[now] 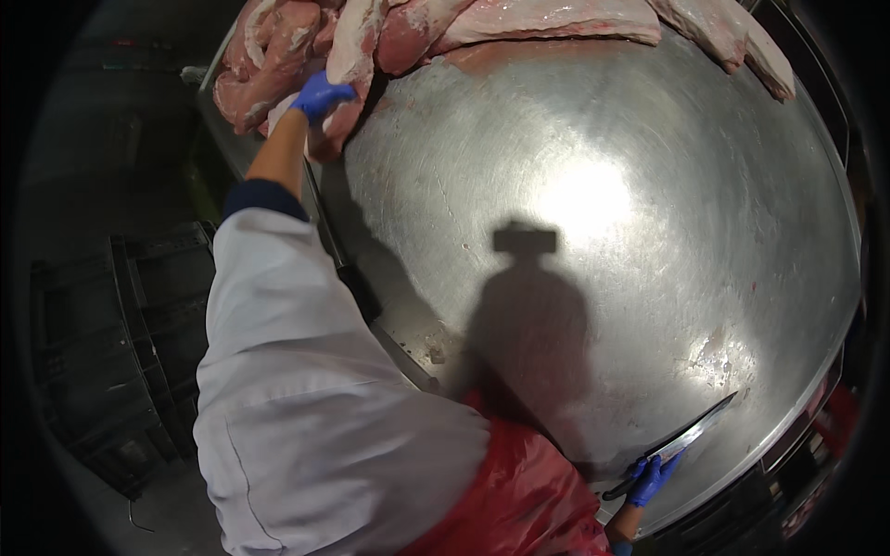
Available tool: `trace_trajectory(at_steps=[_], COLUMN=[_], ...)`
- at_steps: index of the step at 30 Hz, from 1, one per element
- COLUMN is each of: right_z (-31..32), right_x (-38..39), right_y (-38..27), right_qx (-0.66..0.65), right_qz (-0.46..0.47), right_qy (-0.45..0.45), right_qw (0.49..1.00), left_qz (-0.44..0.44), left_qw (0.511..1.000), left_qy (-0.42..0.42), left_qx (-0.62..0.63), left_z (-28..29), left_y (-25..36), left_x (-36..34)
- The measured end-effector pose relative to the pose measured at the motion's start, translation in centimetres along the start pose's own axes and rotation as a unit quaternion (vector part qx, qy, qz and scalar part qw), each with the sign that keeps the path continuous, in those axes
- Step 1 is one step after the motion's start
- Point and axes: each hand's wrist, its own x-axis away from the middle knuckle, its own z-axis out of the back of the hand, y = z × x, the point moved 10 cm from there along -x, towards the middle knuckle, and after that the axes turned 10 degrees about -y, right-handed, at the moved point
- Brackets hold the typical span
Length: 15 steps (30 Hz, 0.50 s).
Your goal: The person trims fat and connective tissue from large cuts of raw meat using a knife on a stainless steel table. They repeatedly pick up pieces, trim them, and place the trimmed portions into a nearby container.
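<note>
At the far left of the metal table (445,204), my left hand (321,97) in a blue glove reaches into a heap of raw meat. Its fingers are closed on a long pale-and-pink piece of meat (355,46), whose lower end hangs near the table's left edge. Low on the right, my right hand (654,479), also gloved in blue, is closed on a knife (691,433). The blade points up and to the right, close over the tabletop. The black handle is partly hidden by the fingers.
More raw meat (269,74) is piled at the far left corner. Long fatty slabs (556,20) lie along the far edge, others (732,37) at far right. A black-handled tool (360,292) lies by the left edge. Dark crates (130,352) stand left of the table.
</note>
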Motion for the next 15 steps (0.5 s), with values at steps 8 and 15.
trace_trajectory(at_steps=[8, 15], right_z=[-0.4, 3.6], right_x=[0.8, 4.1], right_y=[-0.7, -0.3], right_qx=[-0.030, -0.017], right_qz=[0.043, 0.110], right_qy=[-0.017, 0.000], right_qw=[0.998, 0.994], left_qz=[-0.021, -0.210], left_qw=[0.773, 0.589], left_qy=[-0.205, -0.400], left_qx=[0.599, 0.670], left_z=[-16.7, -32.2], left_y=[0.2, 16.3], left_x=[10.0, 21.7])
